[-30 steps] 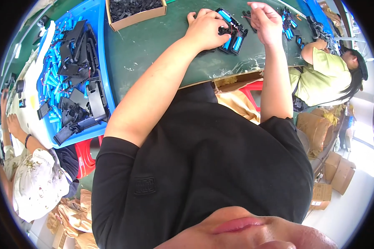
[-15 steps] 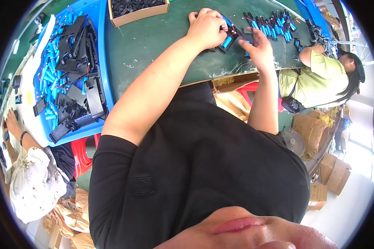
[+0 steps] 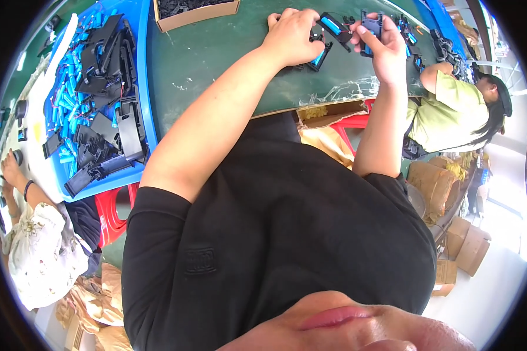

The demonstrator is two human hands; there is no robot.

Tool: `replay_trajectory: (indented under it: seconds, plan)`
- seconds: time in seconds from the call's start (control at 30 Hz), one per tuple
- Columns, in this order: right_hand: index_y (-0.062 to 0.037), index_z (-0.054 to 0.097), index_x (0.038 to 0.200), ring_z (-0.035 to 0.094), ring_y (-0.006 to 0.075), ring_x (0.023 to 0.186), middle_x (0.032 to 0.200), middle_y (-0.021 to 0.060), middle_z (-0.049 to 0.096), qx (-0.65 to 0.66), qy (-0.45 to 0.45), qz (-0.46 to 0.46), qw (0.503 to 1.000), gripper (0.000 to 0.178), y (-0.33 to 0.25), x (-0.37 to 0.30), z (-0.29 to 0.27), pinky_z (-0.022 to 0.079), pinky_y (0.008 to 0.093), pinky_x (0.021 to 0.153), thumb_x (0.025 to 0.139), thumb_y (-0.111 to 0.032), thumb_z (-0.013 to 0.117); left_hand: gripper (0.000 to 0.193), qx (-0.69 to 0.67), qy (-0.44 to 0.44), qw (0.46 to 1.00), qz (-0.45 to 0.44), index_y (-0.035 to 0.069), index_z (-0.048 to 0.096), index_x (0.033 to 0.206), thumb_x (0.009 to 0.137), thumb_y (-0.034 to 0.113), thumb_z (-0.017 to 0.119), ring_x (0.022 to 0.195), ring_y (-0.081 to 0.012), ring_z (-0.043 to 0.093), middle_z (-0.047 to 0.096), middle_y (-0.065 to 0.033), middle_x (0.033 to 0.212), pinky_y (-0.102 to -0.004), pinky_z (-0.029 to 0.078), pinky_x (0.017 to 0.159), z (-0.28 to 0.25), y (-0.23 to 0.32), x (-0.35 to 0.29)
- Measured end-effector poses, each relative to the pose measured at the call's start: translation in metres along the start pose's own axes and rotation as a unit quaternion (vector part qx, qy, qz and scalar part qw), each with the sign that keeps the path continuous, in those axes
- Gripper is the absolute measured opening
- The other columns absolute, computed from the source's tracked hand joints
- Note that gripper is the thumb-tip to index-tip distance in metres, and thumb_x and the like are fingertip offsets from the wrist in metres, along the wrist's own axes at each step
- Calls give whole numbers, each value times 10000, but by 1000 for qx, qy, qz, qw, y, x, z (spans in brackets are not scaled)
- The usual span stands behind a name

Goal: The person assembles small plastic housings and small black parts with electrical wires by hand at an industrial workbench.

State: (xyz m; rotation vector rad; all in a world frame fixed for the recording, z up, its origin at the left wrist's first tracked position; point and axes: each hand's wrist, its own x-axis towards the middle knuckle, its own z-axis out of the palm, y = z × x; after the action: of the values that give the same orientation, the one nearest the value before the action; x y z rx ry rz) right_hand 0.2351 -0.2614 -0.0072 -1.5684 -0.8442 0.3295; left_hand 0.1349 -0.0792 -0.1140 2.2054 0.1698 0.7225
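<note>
My right hand (image 3: 386,50) is closed round a black plastic casing (image 3: 372,30), held up above the bench with the thumb across its front. To the left, my left hand (image 3: 291,36) rests on the bench with curled fingers. Its thumb presses on a small black plastic holder (image 3: 319,57) with a blue cylindrical battery in it; the palm hides part of the grip. Between my hands, a second black holder (image 3: 335,26) with a blue battery lies on the green bench.
A blue tub (image 3: 148,88) on the left holds blue batteries and black casings. A cardboard box (image 3: 200,15) of small black parts stands at the back. Finished-looking holders (image 3: 405,29) lie behind my right hand. Co-workers sit at left (image 3: 47,251) and right (image 3: 459,111).
My right hand has moved right and up and now holds a black casing upright. Beside my left hand, a holder with a blue battery now shows on the bench.
</note>
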Motion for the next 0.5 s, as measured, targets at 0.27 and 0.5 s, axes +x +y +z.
replay_trajectory:
  seconds: [0.27,0.5]
  plan:
    - [-28,587,1194,632,290,928,1092,191,665,240,-26,-96,966,228,-9,-2,12,528,415,797,973,6,633,864,-97,-17,993,67,128,393,1542,764,205,761,1329,-304,557,698,-56,1295,-676,180,1167,-32,24,1]
    - [-11,610,1160,651,304,951,1080,188,689,271,26,-91,958,199,2,5,32,541,439,844,965,-12,646,714,-119,29,970,211,134,594,1390,695,159,755,1147,-226,695,757,-73,1199,-498,354,1133,-14,17,3]
